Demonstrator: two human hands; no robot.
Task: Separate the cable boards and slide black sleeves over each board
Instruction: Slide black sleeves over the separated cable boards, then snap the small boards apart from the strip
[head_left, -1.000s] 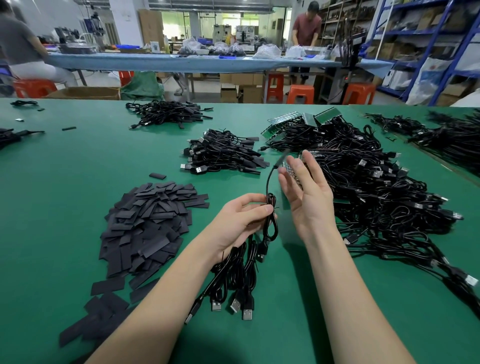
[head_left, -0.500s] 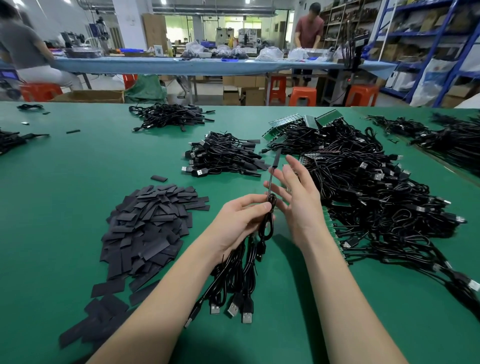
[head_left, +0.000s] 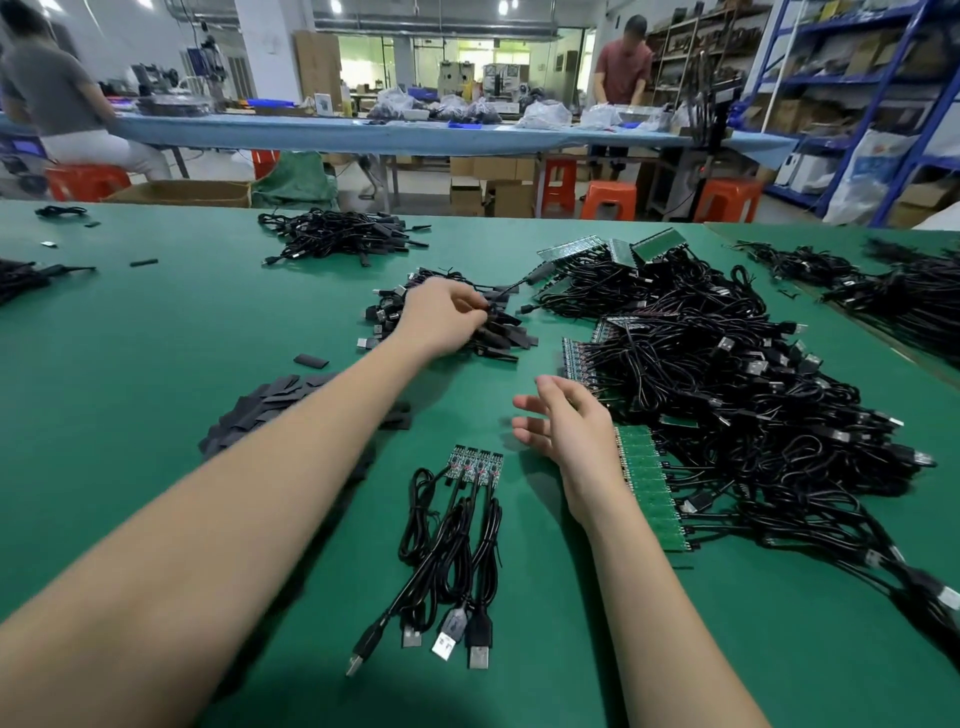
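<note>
Fingers (head_left: 475, 306) of the left hand (head_left: 441, 319) pinch a sleeved cable (head_left: 514, 288) over the finished pile (head_left: 506, 335).
Right hand (head_left: 566, 423) hovers, loosely spread, holding nothing, beside 4 joined boards (head_left: 475, 462) on the green bench (head_left: 156, 338); black sleeves (head_left: 270, 405) lie left.

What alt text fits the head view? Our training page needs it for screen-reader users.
A person's left hand reaches across a green table and pinches a sleeved cable at a small finished pile. The right hand hovers open beside a big heap of unsleeved cables; four joined cable boards lie near, black sleeves left.
</note>
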